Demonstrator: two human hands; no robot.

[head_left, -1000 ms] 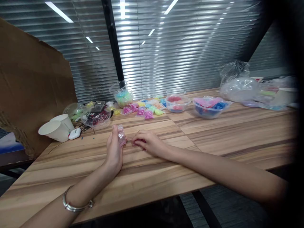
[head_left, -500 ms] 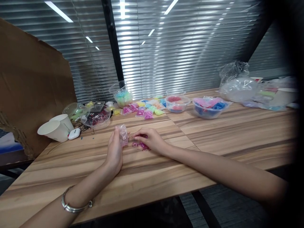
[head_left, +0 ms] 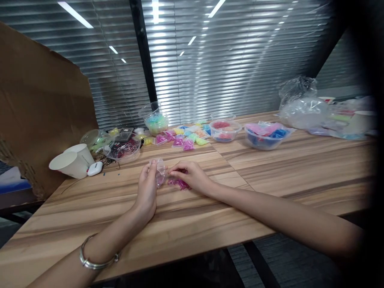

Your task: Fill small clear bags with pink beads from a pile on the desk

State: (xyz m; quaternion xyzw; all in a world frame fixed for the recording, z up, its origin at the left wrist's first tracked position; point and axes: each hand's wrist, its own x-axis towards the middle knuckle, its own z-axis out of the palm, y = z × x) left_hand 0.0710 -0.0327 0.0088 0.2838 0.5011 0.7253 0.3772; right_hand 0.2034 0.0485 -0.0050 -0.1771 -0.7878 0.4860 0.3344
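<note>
My left hand (head_left: 147, 190) is closed around a small clear plastic bag (head_left: 161, 173), its thumb on the near side and the bag's opening hard to make out. Just to the right, my right hand (head_left: 192, 176) is in a pinch, thumb against fingertips; whatever lies between them is too small to name. Under its fingers a little heap of magenta pieces (head_left: 179, 184) rests on the wooden table (head_left: 192, 224). Farther back lie several filled bags, among them a magenta bag (head_left: 188, 145) and a pale green bag (head_left: 201, 141).
On the left are white paper cups (head_left: 67, 165), a white earphone case (head_left: 95, 169) and a clear bowl of dark red beads (head_left: 123, 149). A tub with blue and pink contents (head_left: 265, 138) and crumpled clear plastic (head_left: 303, 110) are at right. Cardboard (head_left: 45, 100) stands far left.
My left hand has turned slightly and shifted a little right, its thumb now over the clear bag. My right hand stays pinched over the magenta pieces.
</note>
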